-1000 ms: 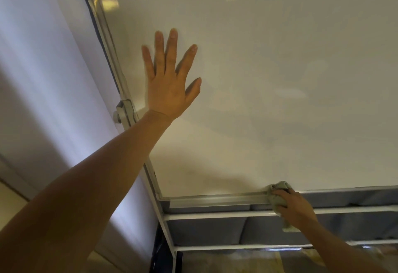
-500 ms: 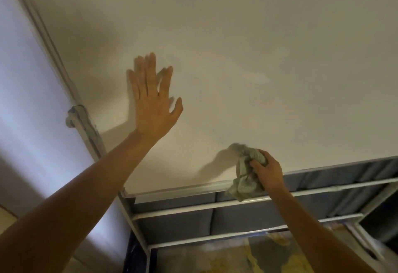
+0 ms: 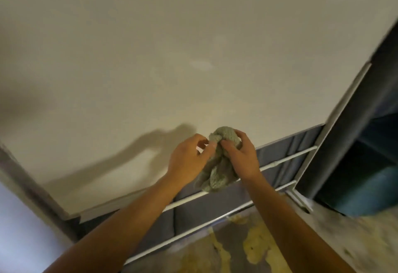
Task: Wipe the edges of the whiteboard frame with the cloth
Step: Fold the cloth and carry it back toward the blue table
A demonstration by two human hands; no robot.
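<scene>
A large whiteboard (image 3: 172, 57) fills most of the head view, its metal frame (image 3: 101, 209) running along the bottom edge and up the blurred left side. A crumpled grey-green cloth (image 3: 217, 173) hangs in front of the board's lower edge, off the frame. My right hand (image 3: 241, 156) grips the cloth's bunched top. My left hand (image 3: 189, 158) pinches the same bunch from the left with thumb and fingertips. Both hands meet in the middle, just above the bottom frame.
White stand rails (image 3: 286, 158) cross below the board in front of blue-grey fabric (image 3: 193, 212). A white upright (image 3: 336, 121) rises at the right beside a dark opening (image 3: 361, 165). Mottled yellow and grey floor (image 3: 258, 249) lies below.
My left hand came off the board's face and dropped to join the right hand on the cloth. The cloth left the bottom frame edge. The view swung right.
</scene>
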